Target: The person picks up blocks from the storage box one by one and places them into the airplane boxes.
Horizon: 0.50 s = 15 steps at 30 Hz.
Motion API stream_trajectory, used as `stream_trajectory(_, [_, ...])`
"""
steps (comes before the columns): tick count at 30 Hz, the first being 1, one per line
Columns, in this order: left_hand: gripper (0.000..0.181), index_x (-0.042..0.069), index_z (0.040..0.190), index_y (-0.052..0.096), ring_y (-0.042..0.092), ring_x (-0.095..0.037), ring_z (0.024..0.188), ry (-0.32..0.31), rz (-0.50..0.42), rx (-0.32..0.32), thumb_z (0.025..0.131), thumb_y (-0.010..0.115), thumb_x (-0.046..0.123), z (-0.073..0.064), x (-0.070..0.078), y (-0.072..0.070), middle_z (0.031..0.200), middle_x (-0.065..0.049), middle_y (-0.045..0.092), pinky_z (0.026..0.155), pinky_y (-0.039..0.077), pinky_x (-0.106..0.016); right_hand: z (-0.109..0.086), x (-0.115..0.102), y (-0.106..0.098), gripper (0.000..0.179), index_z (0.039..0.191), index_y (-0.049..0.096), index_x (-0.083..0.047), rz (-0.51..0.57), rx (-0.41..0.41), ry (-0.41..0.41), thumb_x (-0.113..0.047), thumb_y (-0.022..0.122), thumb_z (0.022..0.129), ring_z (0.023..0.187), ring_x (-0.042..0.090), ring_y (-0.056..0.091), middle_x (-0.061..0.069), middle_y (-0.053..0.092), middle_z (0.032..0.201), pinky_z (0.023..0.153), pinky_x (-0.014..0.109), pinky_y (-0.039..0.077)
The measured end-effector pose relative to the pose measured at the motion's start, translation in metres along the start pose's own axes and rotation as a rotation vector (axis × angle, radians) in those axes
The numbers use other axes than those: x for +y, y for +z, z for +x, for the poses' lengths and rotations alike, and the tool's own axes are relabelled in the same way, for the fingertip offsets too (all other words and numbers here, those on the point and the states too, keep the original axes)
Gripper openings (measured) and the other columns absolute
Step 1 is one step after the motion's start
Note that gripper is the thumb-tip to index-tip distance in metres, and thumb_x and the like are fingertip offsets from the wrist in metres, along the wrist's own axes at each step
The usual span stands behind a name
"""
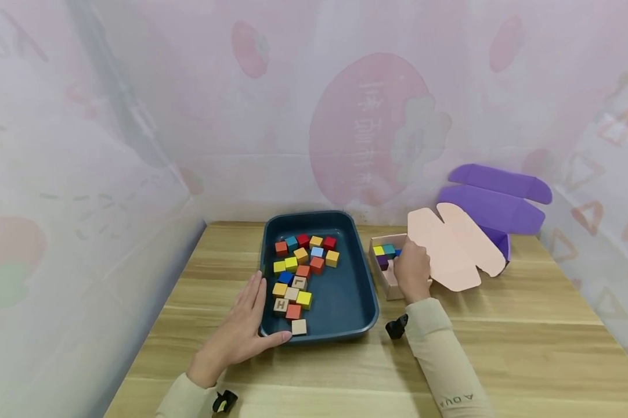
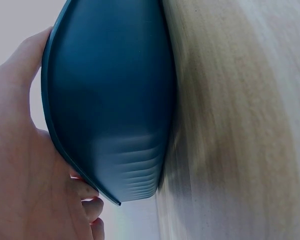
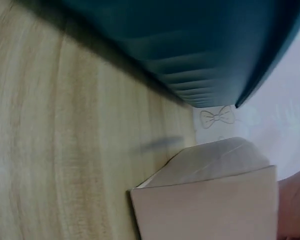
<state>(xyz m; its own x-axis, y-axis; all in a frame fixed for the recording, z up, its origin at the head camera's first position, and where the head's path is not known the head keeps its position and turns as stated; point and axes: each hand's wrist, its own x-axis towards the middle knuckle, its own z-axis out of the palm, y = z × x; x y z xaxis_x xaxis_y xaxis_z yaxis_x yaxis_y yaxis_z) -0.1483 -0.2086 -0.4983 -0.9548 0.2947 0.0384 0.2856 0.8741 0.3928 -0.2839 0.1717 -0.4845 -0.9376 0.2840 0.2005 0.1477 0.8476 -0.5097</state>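
A dark blue tray [image 1: 342, 313] holds several coloured and plain wooden cubes [image 1: 303, 271], two of them lettered L and H. My left hand [image 1: 241, 325] rests against the tray's near left corner, fingers straight along the left rim and thumb at the front rim. The left wrist view has that hand [image 2: 25, 150] beside the tray wall [image 2: 110, 90]. My right hand [image 1: 412, 270] reaches down into a small pink box [image 1: 396, 292]. Inside the box, yellow, teal, blue and purple cubes [image 1: 382, 262] sit left of the hand. Its fingertips are hidden, so I cannot tell whether they hold a cube.
The pink box's lid [image 1: 452, 249] lies folded open to the right. Behind it stands an open purple box [image 1: 497, 206]. Everything is on a wooden table [image 1: 544, 348], with printed curtains [image 1: 272, 116] at the back and sides.
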Motion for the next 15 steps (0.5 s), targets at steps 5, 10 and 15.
stream_trajectory(5, [0.125, 0.003, 0.17, 0.008, 0.009, -0.039, 0.166, 0.007, 0.014, 0.013, 0.087, 0.064, 0.079, 0.0, -0.0006, -0.0006, 0.18, -0.015, 0.0, 0.131, 0.019, -0.065, 0.0016, 0.0035, 0.0002, 0.022, 0.11, 0.069, 0.014, 0.033, 0.016, -0.026, -0.002, 0.069, 0.096, 0.097, 0.049, 0.075, 0.035, 0.074, 0.108, 0.087, 0.061, 0.063])
stream_trajectory(10, [0.125, 0.003, 0.17, 0.008, 0.008, -0.039, 0.166, 0.01, 0.015, 0.002, 0.087, 0.063, 0.079, 0.0001, -0.0001, 0.0001, 0.18, -0.015, 0.0, 0.132, 0.018, -0.064, 0.0025, 0.0085, 0.0028, 0.02, 0.111, 0.069, 0.013, 0.05, 0.017, -0.019, -0.001, 0.069, 0.096, 0.099, 0.051, 0.074, 0.035, 0.074, 0.109, 0.086, 0.062, 0.062])
stream_trajectory(15, [0.125, 0.003, 0.17, 0.008, 0.008, -0.039, 0.166, 0.001, 0.015, 0.004, 0.087, 0.064, 0.079, 0.0002, 0.0004, 0.0004, 0.18, -0.015, 0.0, 0.132, 0.018, -0.064, 0.0057, 0.009, 0.0043, 0.021, 0.112, 0.068, 0.012, 0.051, 0.016, -0.032, -0.002, 0.069, 0.096, 0.099, 0.051, 0.074, 0.036, 0.073, 0.11, 0.085, 0.063, 0.061])
